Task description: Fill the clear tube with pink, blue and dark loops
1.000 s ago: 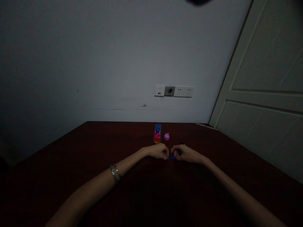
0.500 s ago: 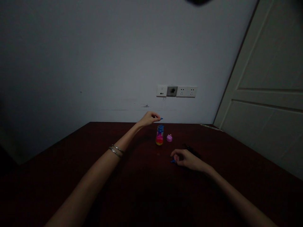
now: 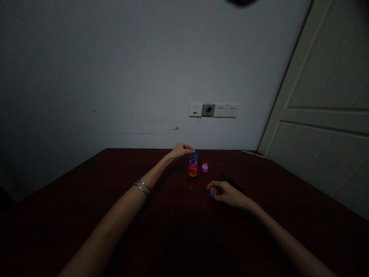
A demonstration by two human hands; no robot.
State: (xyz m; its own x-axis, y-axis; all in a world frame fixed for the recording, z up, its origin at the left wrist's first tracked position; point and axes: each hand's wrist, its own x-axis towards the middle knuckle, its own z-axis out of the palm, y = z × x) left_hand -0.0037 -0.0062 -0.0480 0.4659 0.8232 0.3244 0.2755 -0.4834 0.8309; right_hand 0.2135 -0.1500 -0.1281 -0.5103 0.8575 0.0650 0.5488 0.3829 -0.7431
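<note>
A small clear jar (image 3: 193, 166) stands upright on the dark red table, filled with coloured pieces in bands of yellow, red, pink and blue. My left hand (image 3: 182, 150) reaches to its mouth from the left, thumb and fingers pinched on a small blue piece (image 3: 196, 151) at the top. Fingertips and blue pieces overlap there, so the exact contact is unclear. Nearer to me, my right hand (image 3: 221, 192) rests low over the table with curled fingers. Another small blue piece (image 3: 209, 195) shows at its fingertips. Just right of the jar lies a pink cap with a loop (image 3: 205, 167).
A dark object (image 3: 232, 183), hard to make out, lies behind my right hand. The table (image 3: 161, 231) meets a pale wall with sockets (image 3: 225, 110). On the right is a panelled door (image 3: 325, 115); a flat strip (image 3: 255, 154) lies near the table's far right corner.
My left hand has come down with the small blue piece from above the jar to its mouth. My right hand has stayed almost in place. The view has shifted slightly.
</note>
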